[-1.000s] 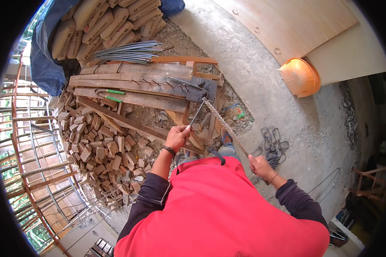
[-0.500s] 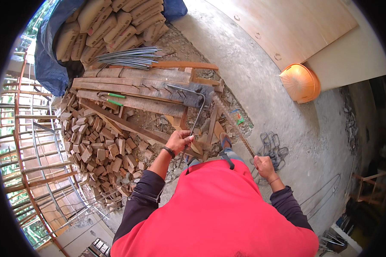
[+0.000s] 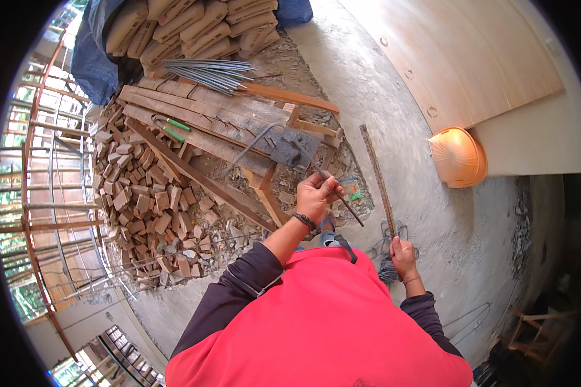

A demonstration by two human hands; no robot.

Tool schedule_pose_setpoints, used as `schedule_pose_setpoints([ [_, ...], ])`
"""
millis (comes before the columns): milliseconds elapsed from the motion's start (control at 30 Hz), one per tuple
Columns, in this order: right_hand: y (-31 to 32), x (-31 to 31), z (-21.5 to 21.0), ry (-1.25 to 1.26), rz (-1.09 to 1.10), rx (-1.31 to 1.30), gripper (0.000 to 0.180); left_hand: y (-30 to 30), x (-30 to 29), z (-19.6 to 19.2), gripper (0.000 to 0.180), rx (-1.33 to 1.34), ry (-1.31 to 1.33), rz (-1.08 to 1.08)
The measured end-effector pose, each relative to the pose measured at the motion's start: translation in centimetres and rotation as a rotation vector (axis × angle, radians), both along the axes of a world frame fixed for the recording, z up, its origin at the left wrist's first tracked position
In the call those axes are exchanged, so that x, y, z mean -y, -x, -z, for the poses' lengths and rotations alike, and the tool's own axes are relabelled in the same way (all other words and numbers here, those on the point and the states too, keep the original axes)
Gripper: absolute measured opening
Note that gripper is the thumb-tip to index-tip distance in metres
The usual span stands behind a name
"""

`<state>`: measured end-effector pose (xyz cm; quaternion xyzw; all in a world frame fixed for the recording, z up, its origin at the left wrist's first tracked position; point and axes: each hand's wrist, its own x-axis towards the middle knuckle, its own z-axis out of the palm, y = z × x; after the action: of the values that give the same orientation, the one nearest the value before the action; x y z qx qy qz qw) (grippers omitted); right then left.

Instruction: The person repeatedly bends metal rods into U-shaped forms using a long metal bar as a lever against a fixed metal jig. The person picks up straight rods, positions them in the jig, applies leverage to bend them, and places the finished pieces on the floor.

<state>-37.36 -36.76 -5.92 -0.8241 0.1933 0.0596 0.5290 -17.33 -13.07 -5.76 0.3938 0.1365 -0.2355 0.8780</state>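
Right hand (image 3: 403,258) and left hand (image 3: 317,197) are both gripping metal. Brick heap (image 3: 142,206) is spreading left of the plank bench (image 3: 239,104). Ribbed bar (image 3: 378,180) is extending forward from the right fist, its far end hanging apart from the bench. Thin dark rod (image 3: 351,209) is passing through the left fist near the bench's metal plate (image 3: 285,155); contact unclear. Green-handled tool (image 3: 178,124) is lying on the bench.

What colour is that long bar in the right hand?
The bar is a rusty brown. It shows in the head view, the only one here.
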Motion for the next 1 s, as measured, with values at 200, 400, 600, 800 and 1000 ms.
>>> schedule_pose_setpoints([
  [200,-0.7,2.2,0.4,-0.107,-0.048,-0.098,0.065,0.9,2.9,1.8,0.014,-0.189,-0.092,-0.155],
  [400,-2.0,4.0,1.2,-0.079,-0.147,-0.060,0.063,0.0,4.3,2.4,0.015,-0.281,-0.071,-0.218],
  [600,-3.8,5.5,0.3,0.075,-0.299,-0.029,0.060,-0.1,4.6,2.9,0.015,-0.350,-0.078,-0.238],
  [800,-5.8,6.5,-0.2,0.009,-0.316,-0.073,0.060,0.3,3.6,3.5,0.018,-0.326,-0.081,-0.165],
  [1000,-8.2,8.2,0.5,0.275,-0.366,-0.053,0.058,0.3,3.7,3.1,0.022,-0.339,-0.162,-0.106],
])
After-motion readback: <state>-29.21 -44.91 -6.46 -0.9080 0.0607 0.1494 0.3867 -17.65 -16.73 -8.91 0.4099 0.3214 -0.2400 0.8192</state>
